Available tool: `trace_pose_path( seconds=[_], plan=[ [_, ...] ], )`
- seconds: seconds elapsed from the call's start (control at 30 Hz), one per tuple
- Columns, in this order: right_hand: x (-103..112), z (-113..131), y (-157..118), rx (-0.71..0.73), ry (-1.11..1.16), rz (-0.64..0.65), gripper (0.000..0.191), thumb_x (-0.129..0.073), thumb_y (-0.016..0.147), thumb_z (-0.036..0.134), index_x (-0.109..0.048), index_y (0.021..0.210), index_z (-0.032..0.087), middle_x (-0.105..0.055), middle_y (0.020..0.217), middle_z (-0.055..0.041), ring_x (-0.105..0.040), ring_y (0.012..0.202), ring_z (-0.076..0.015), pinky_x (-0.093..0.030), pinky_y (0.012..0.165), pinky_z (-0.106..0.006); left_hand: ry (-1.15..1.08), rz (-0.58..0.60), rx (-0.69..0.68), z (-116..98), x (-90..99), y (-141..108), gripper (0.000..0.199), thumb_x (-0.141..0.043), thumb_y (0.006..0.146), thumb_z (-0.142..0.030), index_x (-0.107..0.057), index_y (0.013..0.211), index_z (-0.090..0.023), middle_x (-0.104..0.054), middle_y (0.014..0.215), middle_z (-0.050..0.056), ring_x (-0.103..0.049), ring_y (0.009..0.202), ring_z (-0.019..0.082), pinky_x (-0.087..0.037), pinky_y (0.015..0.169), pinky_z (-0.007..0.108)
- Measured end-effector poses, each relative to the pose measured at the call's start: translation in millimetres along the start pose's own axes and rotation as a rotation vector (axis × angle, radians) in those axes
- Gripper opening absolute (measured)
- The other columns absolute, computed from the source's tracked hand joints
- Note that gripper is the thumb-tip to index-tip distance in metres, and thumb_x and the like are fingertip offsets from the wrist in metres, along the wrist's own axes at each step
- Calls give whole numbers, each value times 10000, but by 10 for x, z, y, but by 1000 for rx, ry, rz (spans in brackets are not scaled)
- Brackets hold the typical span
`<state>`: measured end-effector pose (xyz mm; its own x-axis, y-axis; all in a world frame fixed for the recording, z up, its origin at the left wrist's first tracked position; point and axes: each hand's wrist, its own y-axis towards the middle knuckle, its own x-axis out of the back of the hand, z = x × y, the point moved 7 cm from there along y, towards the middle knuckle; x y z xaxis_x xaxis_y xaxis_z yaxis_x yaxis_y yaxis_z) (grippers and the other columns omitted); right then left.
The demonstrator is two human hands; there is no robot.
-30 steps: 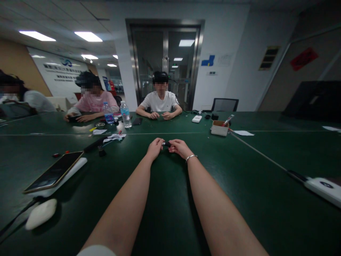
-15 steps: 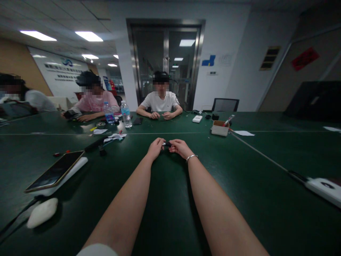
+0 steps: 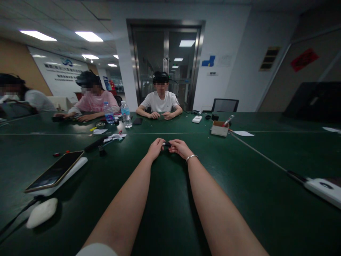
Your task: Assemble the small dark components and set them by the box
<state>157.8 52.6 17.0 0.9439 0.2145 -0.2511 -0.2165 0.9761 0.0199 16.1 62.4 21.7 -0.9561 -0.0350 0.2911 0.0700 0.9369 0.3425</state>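
Note:
Out over the green table [image 3: 170,199], my left hand [image 3: 156,148] and my right hand [image 3: 181,147] meet at a small black piece with a shiny silver end [image 3: 167,144]. The fingers of my left hand pinch its silver end. At the other side, my right hand grips the black part with thumb and fingertips. Much of the piece is hidden by the fingers, and it is too small to tell its kind. A silver bracelet [image 3: 191,157] circles my right wrist.
Left lie a phone [image 3: 57,170] on a white block, a white rounded object [image 3: 42,213] and paper scraps [image 3: 114,137]. Two water bottles [image 3: 126,114] stand farther back. To the right are a small box [image 3: 220,129] and a white power strip [image 3: 323,188]. Several people sit around the table.
My hands hold nearly the same place and grip. At the far left, the hand of the person in pink has shifted left with a dark object.

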Motion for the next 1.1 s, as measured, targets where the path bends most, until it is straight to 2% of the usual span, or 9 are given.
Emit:
trace_pose_path(
  seconds=[0.13, 0.27, 0.37, 0.5, 0.6, 0.73, 0.87, 0.97, 1.1],
  plan=[
    [0, -1, 1, 1, -8, -2, 104, -652, 783, 176, -577, 806, 108, -570, 503, -7, -606, 490, -117, -537, 513, -228, 14, 10, -33, -16, -2, 2, 186, -502, 802, -298, -616, 907, -195, -573, 669, -11, -523, 612, 113, -380, 568, 219],
    [-1, -2, -1, -6, -12, -12, 89, -640, 789, 173, -576, 798, 112, -565, 505, -1, -608, 491, -117, -539, 520, -232, 8, 7, -25, -12, 2, 4, 221, -447, 838, -329, -607, 900, -190, -561, 656, -10, -504, 580, 110, -379, 565, 225],
    [1, 2, -7, -8, -11, -22, 73, -625, 798, 163, -573, 795, 113, -553, 493, 6, -602, 481, -111, -539, 524, -229, -3, 1, -47, -39, 2, -3, 179, -490, 808, -286, -603, 906, -188, -598, 755, 2, -537, 652, 112, -396, 616, 224],
    [-10, 11, -14, -4, -16, -6, 103, -650, 785, 180, -573, 792, 111, -563, 507, -5, -602, 489, -114, -540, 522, -230, 6, 0, -17, -21, -2, -2, 204, -455, 827, -309, -604, 899, -190, -581, 702, -3, -517, 612, 112, -387, 591, 227],
    [-7, 8, -14, -5, -12, -5, 114, -660, 779, 181, -573, 792, 109, -565, 508, -7, -601, 488, -113, -541, 521, -228, -11, 7, -20, -9, -6, 7, 179, -472, 804, -274, -600, 897, -190, -589, 744, 0, -522, 637, 110, -388, 595, 222],
    [-4, 2, -6, 2, -2, 0, 140, -678, 765, 196, -568, 788, 112, -552, 502, 7, -604, 490, -114, -541, 520, -231, 3, 2, 1, 16, 1, 13, 224, -438, 822, -317, -610, 886, -190, -542, 634, -11, -485, 567, 113, -368, 554, 228],
    [-6, 2, -1, 3, 2, 5, 170, -702, 744, 217, -571, 781, 115, -554, 505, 8, -601, 491, -112, -539, 516, -231, -10, -1, -2, 4, 5, 10, 198, -471, 793, -292, -615, 882, -190, -573, 693, -4, -505, 597, 113, -379, 571, 227],
    [-6, 6, -5, 2, 0, 1, 167, -703, 742, 217, -578, 778, 112, -551, 505, 6, -602, 490, -114, -539, 506, -228, 0, 9, 8, -4, 1, 4, 227, -462, 807, -334, -624, 872, -190, -554, 638, -11, -489, 570, 115, -374, 565, 229],
    [-8, 11, -12, 3, -3, 1, 143, -686, 758, 207, -580, 780, 114, -550, 505, 9, -605, 491, -115, -543, 502, -229, -21, 4, -9, -22, 2, 1, 192, -506, 779, -299, -634, 871, -190, -605, 733, 4, -530, 645, 118, -399, 614, 228]
  ],
)
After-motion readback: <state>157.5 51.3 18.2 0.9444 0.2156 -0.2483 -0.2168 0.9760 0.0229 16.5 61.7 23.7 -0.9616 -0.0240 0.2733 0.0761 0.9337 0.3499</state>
